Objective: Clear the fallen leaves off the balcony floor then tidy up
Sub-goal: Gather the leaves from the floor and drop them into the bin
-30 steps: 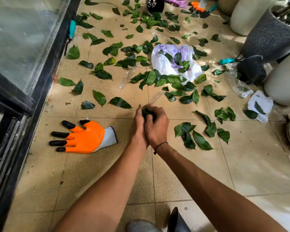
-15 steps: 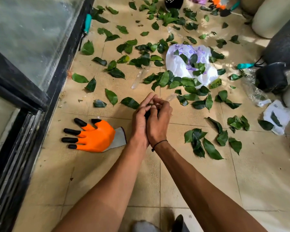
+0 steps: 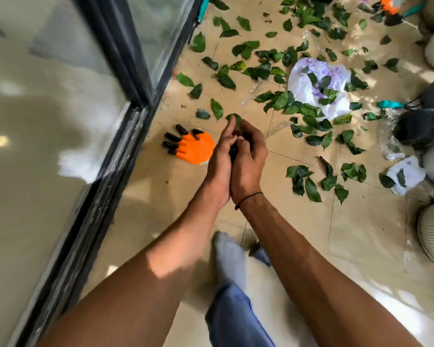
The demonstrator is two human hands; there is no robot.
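Leaves (image 3: 234, 119) are cupped between left hand (image 3: 219, 156) and right hand (image 3: 248, 156), pressed together just right of the orange glove (image 3: 196, 149). Collection step judged underway; transfer toward the white bag (image 3: 318, 88) is needed next.

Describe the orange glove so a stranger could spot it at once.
Start at the dark sliding door frame on the left. On the tiled floor just beside it, left of the left hand, lies the orange glove. Alone among the green leaves, it is bright orange with black fingertips.
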